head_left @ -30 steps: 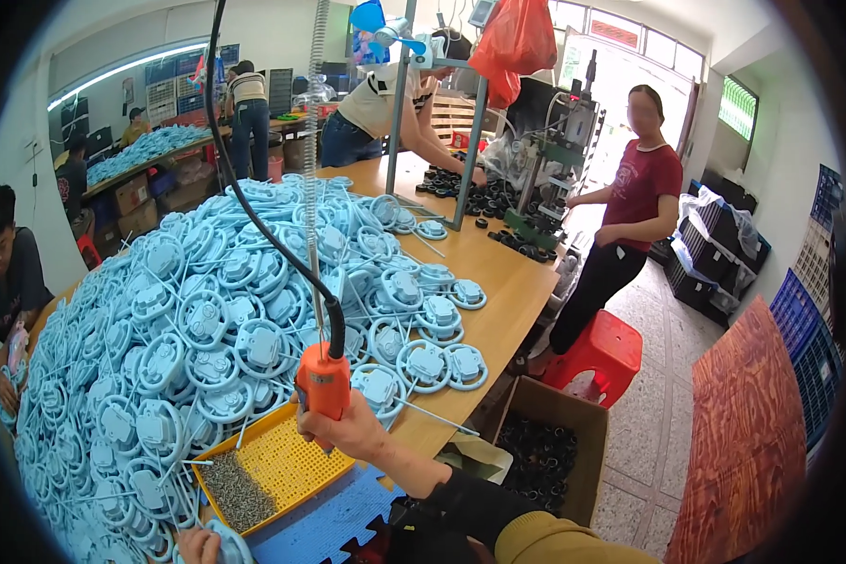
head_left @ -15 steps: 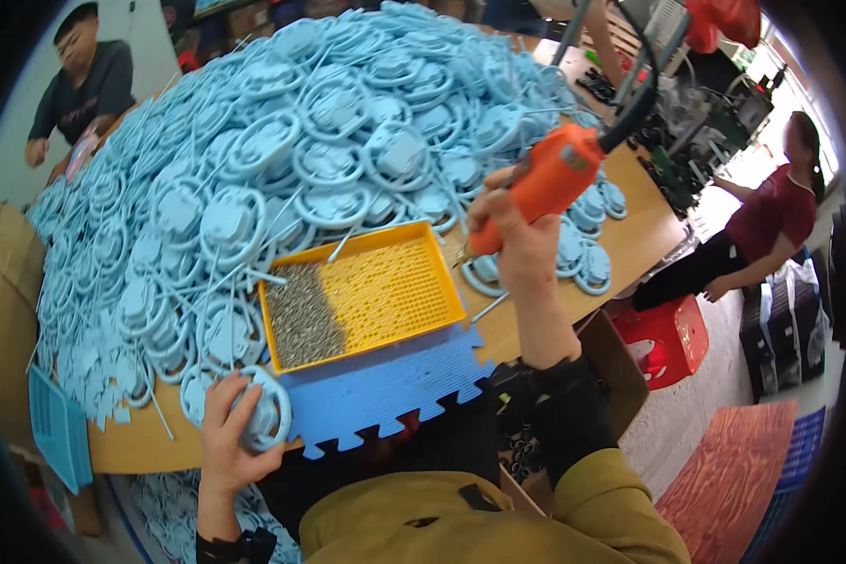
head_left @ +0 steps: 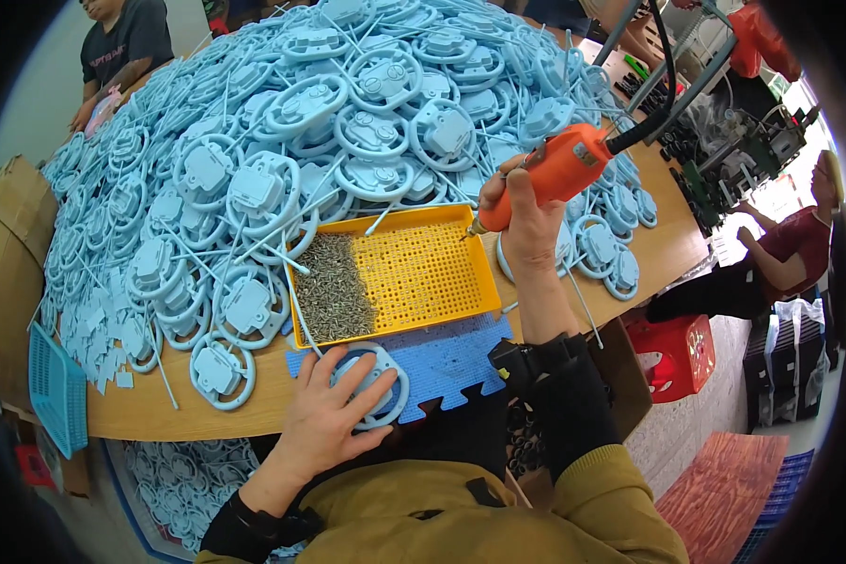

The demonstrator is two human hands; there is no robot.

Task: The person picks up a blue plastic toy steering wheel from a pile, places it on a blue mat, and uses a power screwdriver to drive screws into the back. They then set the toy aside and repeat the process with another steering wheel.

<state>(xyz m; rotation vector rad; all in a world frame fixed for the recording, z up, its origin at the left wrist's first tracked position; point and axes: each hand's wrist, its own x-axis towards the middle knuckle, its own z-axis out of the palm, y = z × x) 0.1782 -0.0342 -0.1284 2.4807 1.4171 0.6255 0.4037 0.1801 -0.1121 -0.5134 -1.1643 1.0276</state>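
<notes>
My right hand point(head_left: 526, 224) is wrapped round an orange electric screwdriver point(head_left: 562, 169), whose cable leaves at the upper right. Its bit points down over the right rim of a yellow perforated tray point(head_left: 432, 273). Small metal screws point(head_left: 331, 287) fill the left part of that tray. My left hand point(head_left: 334, 414) grips a light-blue ring-shaped plastic part point(head_left: 390, 387) on a blue foam mat point(head_left: 451, 362), its fingers spread over the ring and partly hiding the hub. Another such blue part point(head_left: 221, 371) lies on the table to the left.
A large heap of light-blue ring parts point(head_left: 376, 132) with thin rods covers the wooden table point(head_left: 667, 258). A teal basket point(head_left: 56, 390) and a cardboard box point(head_left: 14, 273) stand at the left. People sit at far left and right, one by a red stool point(head_left: 672, 357).
My left hand has moved right with a blue ring part, from the bare table onto the foam mat. The screwdriver stays in my right hand, its bit now by the tray's rim. The view has shifted.
</notes>
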